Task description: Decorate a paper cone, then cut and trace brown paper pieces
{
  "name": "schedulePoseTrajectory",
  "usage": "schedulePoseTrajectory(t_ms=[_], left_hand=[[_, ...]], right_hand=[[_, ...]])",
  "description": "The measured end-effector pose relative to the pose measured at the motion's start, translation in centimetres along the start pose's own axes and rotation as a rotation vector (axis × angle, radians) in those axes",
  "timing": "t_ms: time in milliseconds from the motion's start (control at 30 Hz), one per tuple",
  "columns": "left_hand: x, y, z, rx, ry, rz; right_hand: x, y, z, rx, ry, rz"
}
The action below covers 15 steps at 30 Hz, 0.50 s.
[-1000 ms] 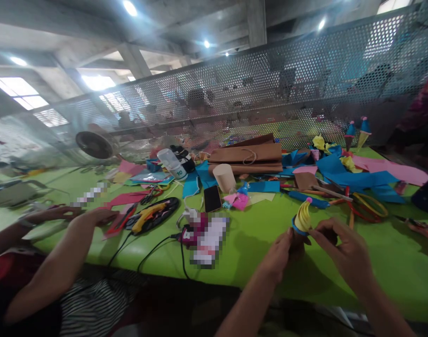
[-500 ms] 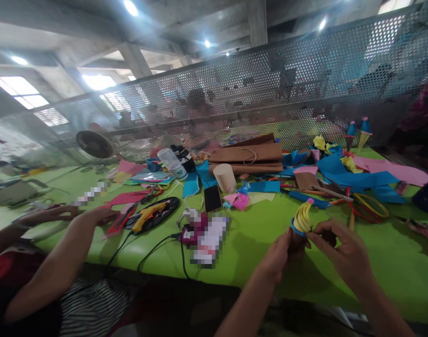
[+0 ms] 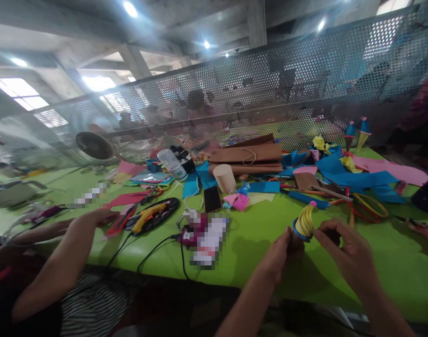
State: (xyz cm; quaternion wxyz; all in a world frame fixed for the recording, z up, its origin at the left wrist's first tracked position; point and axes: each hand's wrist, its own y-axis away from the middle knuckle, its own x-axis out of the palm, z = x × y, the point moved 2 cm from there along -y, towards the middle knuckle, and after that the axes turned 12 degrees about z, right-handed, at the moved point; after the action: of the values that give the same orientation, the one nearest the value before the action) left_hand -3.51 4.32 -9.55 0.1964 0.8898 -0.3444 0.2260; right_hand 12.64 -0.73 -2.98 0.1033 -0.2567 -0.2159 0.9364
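A small craft ice cream cone (image 3: 304, 223), with a pleated yellow swirl, a blue rim and a pink tip, is held above the green table and leans to the right. My left hand (image 3: 282, 250) is closed around its lower part, which is mostly hidden behind the fingers. At the right side of the swirl, the thumb and forefinger of my right hand (image 3: 342, 243) are pinched together against its edge near the rim. Two similar cones with blue tops (image 3: 364, 127) stand at the back right.
Cut blue felt-like sheets (image 3: 354, 173), brown folded sheets (image 3: 245, 158) and a beige roll (image 3: 225, 179) lie behind my hands. Left are a phone (image 3: 212, 199), a power strip (image 3: 191, 236) with cords, a yellow glue gun (image 3: 150, 217), and a co-worker's arm (image 3: 59, 262).
The cone has tipped a little further right and turned in my left hand, and the right fingertips have shifted along its edge. The co-worker's far arm has moved lower, showing another power strip.
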Motion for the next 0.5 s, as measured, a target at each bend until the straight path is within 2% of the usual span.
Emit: schedulePoseTrajectory(t_ms=[233,367,500], left_hand=[[0.5,0.5,-1.0,0.074,0.179,0.251],[0.8,0.9,-1.2,0.079,0.172,0.233],[0.7,0.7,-1.0,0.082,0.138,0.166]], right_hand=[[-0.1,0.4,-0.4,0.008,-0.011,0.029],[0.1,0.1,-0.5,-0.019,-0.018,0.014],[0.2,-0.1,-0.7,0.008,-0.01,-0.013]])
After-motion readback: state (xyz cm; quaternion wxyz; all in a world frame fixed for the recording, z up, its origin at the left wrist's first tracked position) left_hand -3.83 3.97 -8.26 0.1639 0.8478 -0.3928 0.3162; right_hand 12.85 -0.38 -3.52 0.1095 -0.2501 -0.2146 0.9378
